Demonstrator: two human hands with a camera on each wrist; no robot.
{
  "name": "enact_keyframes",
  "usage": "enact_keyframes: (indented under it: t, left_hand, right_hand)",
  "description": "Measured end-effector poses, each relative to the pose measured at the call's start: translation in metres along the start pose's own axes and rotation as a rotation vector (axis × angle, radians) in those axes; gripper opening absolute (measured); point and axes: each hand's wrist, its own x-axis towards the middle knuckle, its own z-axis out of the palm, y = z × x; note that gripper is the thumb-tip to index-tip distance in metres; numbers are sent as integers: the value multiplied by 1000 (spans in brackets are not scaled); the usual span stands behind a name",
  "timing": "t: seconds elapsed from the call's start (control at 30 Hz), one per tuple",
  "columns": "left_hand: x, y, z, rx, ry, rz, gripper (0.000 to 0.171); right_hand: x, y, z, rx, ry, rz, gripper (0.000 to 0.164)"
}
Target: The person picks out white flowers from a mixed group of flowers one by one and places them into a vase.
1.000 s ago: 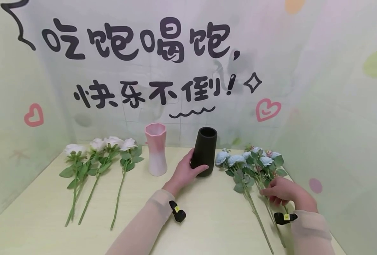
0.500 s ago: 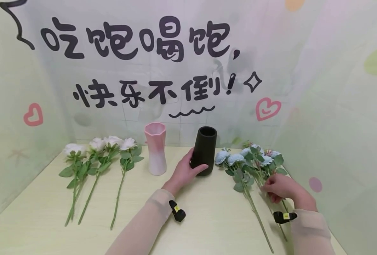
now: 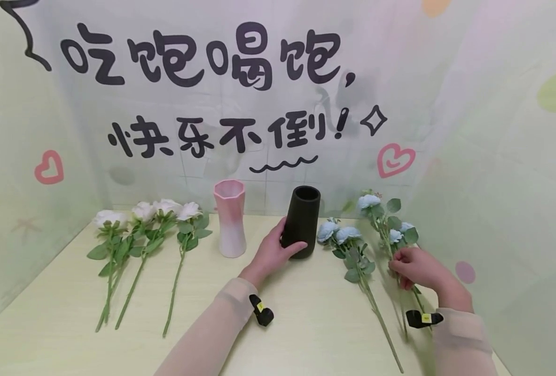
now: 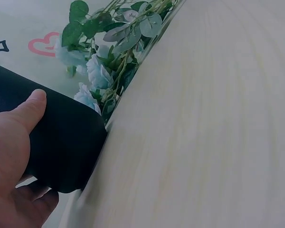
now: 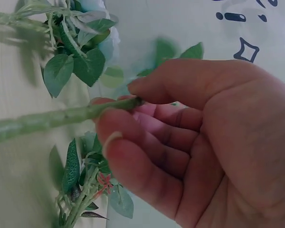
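My left hand (image 3: 270, 257) holds the lower part of an upright black vase (image 3: 304, 219), thumb on the near side. In the left wrist view the thumb lies along the black vase (image 4: 66, 137) and some fingertips show beneath it. My right hand (image 3: 417, 267) pinches the green stem (image 5: 61, 118) of a blue artificial flower (image 3: 368, 201) between thumb and fingers. This flower is raised, its head up near the back wall. Close to the right hand, another blue flower (image 3: 405, 228) lies on the table, its stem partly hidden by the hand.
Left of the black vase stands a pink and white vase (image 3: 231, 219). Several white artificial roses (image 3: 143, 212) lie at the table's left. More blue flowers (image 3: 348, 235) lie between the black vase and my right hand. Printed cloth walls (image 3: 503, 183) close in the back and sides.
My right hand has risen slightly, lifting a blue flower off the others; its head has moved up and its stem end has left the table's front. The left hand and black vase stay put.
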Motion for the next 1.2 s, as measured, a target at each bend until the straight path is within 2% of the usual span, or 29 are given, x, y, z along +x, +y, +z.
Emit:
enact_keyframes:
  t: [0.2, 0.43, 0.77, 1.2]
  left_hand:
    - [0, -1, 0, 3, -2, 3, 78]
    - [0, 0, -1, -3, 4, 9, 77]
    - [-1, 1, -2, 3, -5, 5, 77]
    - [0, 2, -2, -8, -10, -4, 80]
  right_hand:
    - [-3, -7, -5, 9, 57, -62, 14]
    - [-6, -19, -10, 25, 128, -80, 18]
    - [-12, -36, -13, -70, 226, -137, 18]
    - [-10, -49, -13, -59, 321, -212, 18]
